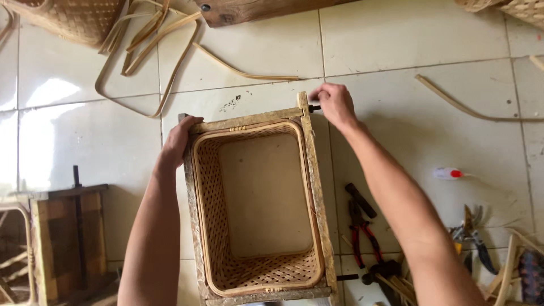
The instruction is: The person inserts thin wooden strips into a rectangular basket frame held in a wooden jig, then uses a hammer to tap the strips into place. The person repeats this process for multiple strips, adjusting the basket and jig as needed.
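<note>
Gripping frame (309, 170) corner: left hand (180, 139) clamped on far-left, right hand (334, 105) pinched on bolt (314, 107) far-right; basket (258, 207) inside.

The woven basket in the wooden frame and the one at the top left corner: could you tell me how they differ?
The woven basket in the frame shows whole, rectangular, mouth up; the corner basket is cut off by the picture's edge. A wooden frame encloses the first, with the left hand and right hand on its corners; the corner basket lies untouched beside loose cane strips. Both are tan weave.
</note>
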